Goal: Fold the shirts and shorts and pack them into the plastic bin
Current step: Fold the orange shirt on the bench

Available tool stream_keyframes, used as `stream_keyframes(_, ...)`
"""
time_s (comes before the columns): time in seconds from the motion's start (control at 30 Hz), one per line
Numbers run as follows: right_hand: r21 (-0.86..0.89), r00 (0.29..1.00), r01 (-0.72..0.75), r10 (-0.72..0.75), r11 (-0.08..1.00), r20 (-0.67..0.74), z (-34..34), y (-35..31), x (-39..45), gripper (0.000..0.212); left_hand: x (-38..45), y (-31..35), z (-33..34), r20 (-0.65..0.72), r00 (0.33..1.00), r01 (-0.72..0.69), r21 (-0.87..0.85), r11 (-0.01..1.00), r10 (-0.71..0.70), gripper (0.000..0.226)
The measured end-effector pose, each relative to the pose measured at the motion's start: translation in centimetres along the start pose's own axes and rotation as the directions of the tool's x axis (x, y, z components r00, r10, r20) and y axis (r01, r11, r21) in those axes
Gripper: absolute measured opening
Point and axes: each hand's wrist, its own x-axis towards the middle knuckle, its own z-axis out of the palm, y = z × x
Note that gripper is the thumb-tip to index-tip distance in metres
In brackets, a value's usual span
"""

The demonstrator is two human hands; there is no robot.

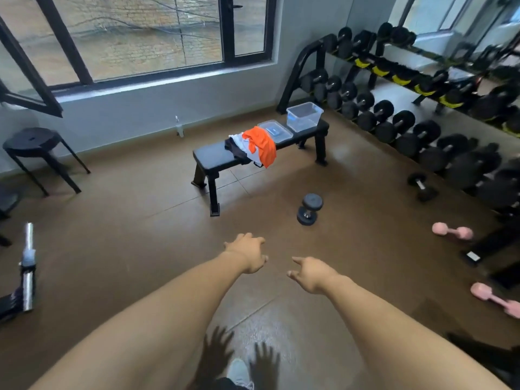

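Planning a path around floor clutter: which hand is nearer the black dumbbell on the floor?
Right. The right hand is just below the black dumbbell; the left hand is further to its left.

Bare forearms, no sleeves, left hand & right hand ungloved, light grey shoe at btm.
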Motion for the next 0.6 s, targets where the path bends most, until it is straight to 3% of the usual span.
stream_keyframes(0.3,0.046,0.996,-0.091,0.090,0.995,0.021,-12.4,4.3,15.8,0.068,19.9,3.4,-9.1,0.053,0.992,-0.113,-0.012,0.993,0.114,0.066)
stream_keyframes(0.6,0.005,0.999,-0.009,0.008,1.000,0.053,-28.5,12.1,33.1,0.062,40.3,9.9,-19.9,0.054,0.996,-0.073,0.013,0.997,0.072,0.063)
